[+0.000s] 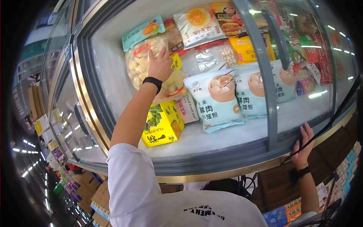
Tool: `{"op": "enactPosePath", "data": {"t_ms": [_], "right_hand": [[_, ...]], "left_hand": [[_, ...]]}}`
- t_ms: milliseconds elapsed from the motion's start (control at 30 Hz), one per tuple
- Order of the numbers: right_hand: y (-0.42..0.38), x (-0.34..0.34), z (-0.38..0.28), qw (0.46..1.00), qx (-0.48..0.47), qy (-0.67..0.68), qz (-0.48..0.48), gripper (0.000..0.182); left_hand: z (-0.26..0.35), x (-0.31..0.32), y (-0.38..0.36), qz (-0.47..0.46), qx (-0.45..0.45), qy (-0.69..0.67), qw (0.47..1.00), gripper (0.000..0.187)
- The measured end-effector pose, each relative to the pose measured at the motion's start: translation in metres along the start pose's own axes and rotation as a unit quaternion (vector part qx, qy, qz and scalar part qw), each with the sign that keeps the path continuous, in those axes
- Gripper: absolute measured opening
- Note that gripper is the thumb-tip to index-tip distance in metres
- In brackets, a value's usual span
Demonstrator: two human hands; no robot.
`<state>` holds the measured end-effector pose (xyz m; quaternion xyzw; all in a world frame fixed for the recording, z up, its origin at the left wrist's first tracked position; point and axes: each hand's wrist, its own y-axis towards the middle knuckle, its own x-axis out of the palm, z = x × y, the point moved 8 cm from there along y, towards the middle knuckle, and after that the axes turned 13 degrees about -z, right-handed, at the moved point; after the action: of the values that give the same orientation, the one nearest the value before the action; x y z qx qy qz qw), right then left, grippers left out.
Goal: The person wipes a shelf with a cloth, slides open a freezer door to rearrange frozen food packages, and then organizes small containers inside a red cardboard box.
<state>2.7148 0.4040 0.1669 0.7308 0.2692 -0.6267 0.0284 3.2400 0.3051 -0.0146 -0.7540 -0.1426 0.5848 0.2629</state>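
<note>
Left hand (pixel 160 67): yours, reaching into the freezer, palm down over a clear bag; fingers spread and partly extended, laid on the film. No closed hold shows; the palm side is hidden, so you cannot tell whether any film is pinched.
Clear bag (pixel 134 68): the item in hand; pale rounded pieces, red label; lies along the far-left wall under your fingers, below the blue-green packet (pixel 143 32). More clear wrapping with pale pieces lies beside your wrist; whether it belongs to the same bag, you cannot tell.
Yellow durian box (pixel 162 125): near your forearm, at the front left of the chest.
White corn package (pixel 186 107): beside the box, partly covered.
Pale blue bun bags (pixel 219 99): a row of three, to the right of your reaching hand and apart from it.
Right hand (pixel 303 145): yours, on the front edge of the freezer (pixel 211 166), fingers loosely parted; no product in it.
Step in hand: by judgement, handling or positioning the clear bag among its neighbours.
Next-move requirement: by judgement, shifting or lifting it calls for curling your fingers around gathered film, with your forearm kept off the yellow box.
</note>
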Motion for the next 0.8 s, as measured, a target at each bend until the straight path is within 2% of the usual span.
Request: {"op": "enactPosePath", "data": {"t_ms": [33,100,133,200,267,433,500,567,600,667,700,800], "right_hand": [[0.0,-0.002,0.0,1.0,0.006,0.0,0.007,0.046],[0.003,-0.007,-0.005,1.0,-0.02,0.013,0.015,0.045],[0.004,-0.008,-0.002,0.999,-0.017,0.017,0.024,0.045],[0.002,-0.007,-0.004,0.999,-0.037,0.012,0.037,0.044],[0.002,-0.008,-0.007,0.997,-0.039,0.025,0.057,0.045],[0.0,-0.018,-0.006,0.996,-0.04,0.042,0.074,0.047],[-0.002,-0.018,-0.003,0.996,-0.033,0.039,0.079,0.047],[-0.005,-0.017,-0.004,0.995,-0.025,0.031,0.091,0.046],[-0.008,-0.016,-0.006,0.995,-0.027,0.041,0.089,0.046],[-0.007,-0.018,-0.002,0.993,-0.04,0.049,0.104,0.046],[-0.007,-0.019,-0.001,0.992,-0.039,0.048,0.109,0.046],[-0.009,-0.016,0.001,0.991,-0.04,0.052,0.114,0.047]], "left_hand": [[0.003,-0.001,0.0,0.006,0.004,0.005,1.0,0.038],[0.008,-0.007,-0.004,0.032,0.019,0.006,0.999,0.05],[0.011,-0.015,-0.014,0.044,0.023,-0.049,0.998,0.059],[0.014,-0.028,-0.047,0.103,0.023,-0.167,0.98,0.055],[0.022,-0.039,-0.099,0.1,0.033,-0.241,0.965,0.054],[0.069,-0.034,-0.252,-0.001,0.039,-0.351,0.935,0.046],[0.094,-0.028,-0.3,-0.065,-0.018,-0.437,0.897,0.045],[0.126,-0.009,-0.342,-0.07,0.033,-0.532,0.843,0.041],[0.139,0.002,-0.364,-0.079,0.034,-0.525,0.847,0.041],[0.149,0.004,-0.382,0.041,0.016,-0.411,0.911,0.037],[0.153,0.008,-0.381,0.045,0.018,-0.409,0.911,0.037],[0.158,0.008,-0.384,0.117,-0.063,-0.342,0.93,0.031]]}}
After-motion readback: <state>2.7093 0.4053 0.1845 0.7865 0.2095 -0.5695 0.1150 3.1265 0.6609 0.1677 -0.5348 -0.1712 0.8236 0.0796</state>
